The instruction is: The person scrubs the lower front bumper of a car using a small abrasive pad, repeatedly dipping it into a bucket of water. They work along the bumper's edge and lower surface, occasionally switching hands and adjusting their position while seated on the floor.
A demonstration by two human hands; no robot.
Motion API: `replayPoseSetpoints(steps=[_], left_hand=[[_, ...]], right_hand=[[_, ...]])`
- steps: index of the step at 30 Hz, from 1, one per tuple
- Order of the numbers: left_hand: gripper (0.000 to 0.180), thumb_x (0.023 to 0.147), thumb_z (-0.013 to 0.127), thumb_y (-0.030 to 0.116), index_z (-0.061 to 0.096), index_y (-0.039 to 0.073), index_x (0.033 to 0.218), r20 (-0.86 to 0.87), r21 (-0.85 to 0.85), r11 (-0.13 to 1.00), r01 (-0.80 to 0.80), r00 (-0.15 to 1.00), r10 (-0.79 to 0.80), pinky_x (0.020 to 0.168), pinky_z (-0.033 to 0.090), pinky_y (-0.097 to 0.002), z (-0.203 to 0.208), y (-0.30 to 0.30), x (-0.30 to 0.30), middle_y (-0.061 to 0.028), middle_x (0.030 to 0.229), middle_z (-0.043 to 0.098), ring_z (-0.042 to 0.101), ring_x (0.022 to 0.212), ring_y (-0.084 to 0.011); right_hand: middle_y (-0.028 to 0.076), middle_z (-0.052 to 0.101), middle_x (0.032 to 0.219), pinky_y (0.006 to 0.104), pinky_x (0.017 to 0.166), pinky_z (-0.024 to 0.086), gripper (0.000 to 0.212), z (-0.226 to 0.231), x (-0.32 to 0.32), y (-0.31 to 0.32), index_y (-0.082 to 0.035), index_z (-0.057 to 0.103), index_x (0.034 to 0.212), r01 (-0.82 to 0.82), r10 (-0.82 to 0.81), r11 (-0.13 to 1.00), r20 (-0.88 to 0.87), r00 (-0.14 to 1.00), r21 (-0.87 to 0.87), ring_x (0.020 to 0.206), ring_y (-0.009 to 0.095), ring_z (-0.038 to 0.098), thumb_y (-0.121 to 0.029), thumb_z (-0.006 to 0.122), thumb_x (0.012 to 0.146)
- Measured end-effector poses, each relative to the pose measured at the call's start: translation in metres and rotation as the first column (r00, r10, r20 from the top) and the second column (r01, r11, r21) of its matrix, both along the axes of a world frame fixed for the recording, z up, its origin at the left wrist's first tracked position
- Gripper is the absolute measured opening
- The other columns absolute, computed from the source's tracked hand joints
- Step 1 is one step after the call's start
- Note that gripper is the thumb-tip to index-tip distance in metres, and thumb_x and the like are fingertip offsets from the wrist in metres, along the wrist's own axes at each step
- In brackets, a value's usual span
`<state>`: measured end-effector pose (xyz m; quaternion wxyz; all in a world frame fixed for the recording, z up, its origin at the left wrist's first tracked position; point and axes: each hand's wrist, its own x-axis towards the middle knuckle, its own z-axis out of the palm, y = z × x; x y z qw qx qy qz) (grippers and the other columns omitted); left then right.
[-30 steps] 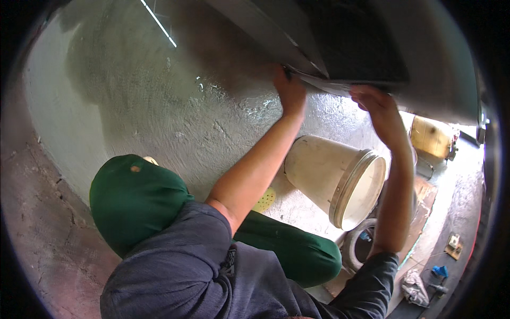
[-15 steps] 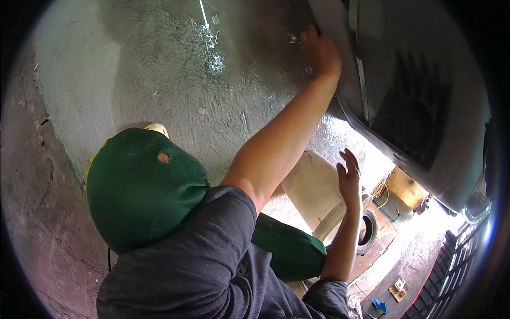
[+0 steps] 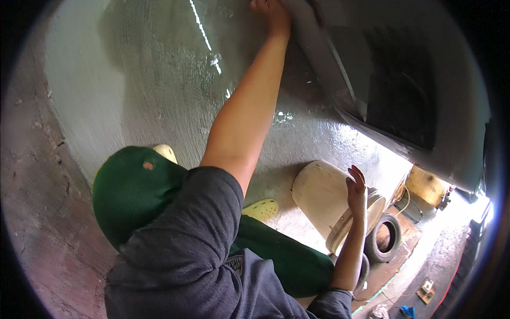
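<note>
My left arm stretches up to the top edge of the picture. There my left hand (image 3: 272, 17) has its fingers curled against the lower side of a grey painted body panel (image 3: 308, 45), above wet grey concrete. The frame's edge cuts the fingertips off, so anything in them is hidden. Off to the right, my right hand (image 3: 358, 189) is raised with its fingers stretched out, holding nothing. It overlaps a dirty white bucket (image 3: 321, 194) in the picture; I cannot tell whether they touch.
Wet concrete (image 3: 175, 90) shines with reflected light. My green-clad knee (image 3: 135, 196) and a pale yellow clog (image 3: 261, 209) are below. Dark tires (image 3: 383, 238) stand beyond the bucket, near a yellow tank (image 3: 426, 187). A blue object (image 3: 408, 311) lies at lower right.
My left hand has moved up and to the left along the panel. My right hand stays raised and open. The view has shifted, showing more of the bucket and a clog.
</note>
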<state>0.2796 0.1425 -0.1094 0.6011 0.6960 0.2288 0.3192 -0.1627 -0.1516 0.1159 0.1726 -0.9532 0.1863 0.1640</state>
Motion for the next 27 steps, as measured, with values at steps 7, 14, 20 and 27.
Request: replayPoseSetpoints(steps=[7,14,20,27], left_hand=[[0.048,0.113,0.041,0.028,0.046,0.001,0.153,0.1,-0.442,0.853,0.277,0.96,-0.26,0.12,0.034,-0.0427,0.044,-0.044,-0.117,-0.0198,0.158,0.042,0.044,0.142,-0.0326],[0.052,0.103,0.048,0.015,0.046,0.005,0.154,0.003,-0.97,0.193,0.149,0.8,-0.6,0.116,0.037,-0.0333,0.031,-0.143,-0.302,-0.0098,0.156,0.048,0.049,0.139,-0.022],[0.079,0.092,0.064,-0.003,0.032,0.013,0.163,0.158,-0.881,0.096,0.464,0.478,-0.864,0.1,0.051,-0.0348,0.12,-0.179,-0.378,-0.0151,0.136,0.051,0.057,0.119,-0.0224],[0.067,0.094,0.074,0.0,0.043,0.001,0.153,0.188,-0.753,0.121,0.647,0.388,-0.903,0.087,0.055,-0.0308,0.148,-0.172,-0.363,-0.013,0.111,0.069,0.067,0.095,-0.0178]], right_hand=[[0.018,0.056,0.152,0.0455,0.114,0.046,0.036,0.003,0.013,0.021,-0.002,0.065,0.134,-0.102,0.101,0.994,0.017,0.995,0.04,0.138,0.038,0.056,-0.014,0.064,0.1],[0.02,0.061,0.141,0.0443,0.108,0.051,0.041,0.002,0.043,0.046,-0.001,0.063,0.134,-0.153,0.131,0.98,0.167,0.977,0.124,0.128,0.038,0.061,-0.012,0.069,0.095],[0.02,0.067,0.131,0.0397,0.095,0.057,0.056,-0.014,0.014,0.01,0.002,0.061,0.136,0.158,-0.178,0.965,0.083,0.981,0.207,0.115,0.028,0.07,-0.015,0.08,0.086],[0.014,0.072,0.101,0.0351,0.072,0.058,0.045,0.011,0.017,0.0,0.001,0.065,0.125,0.314,-0.398,0.812,0.073,0.914,0.493,0.087,0.019,0.07,-0.022,0.076,0.089]])
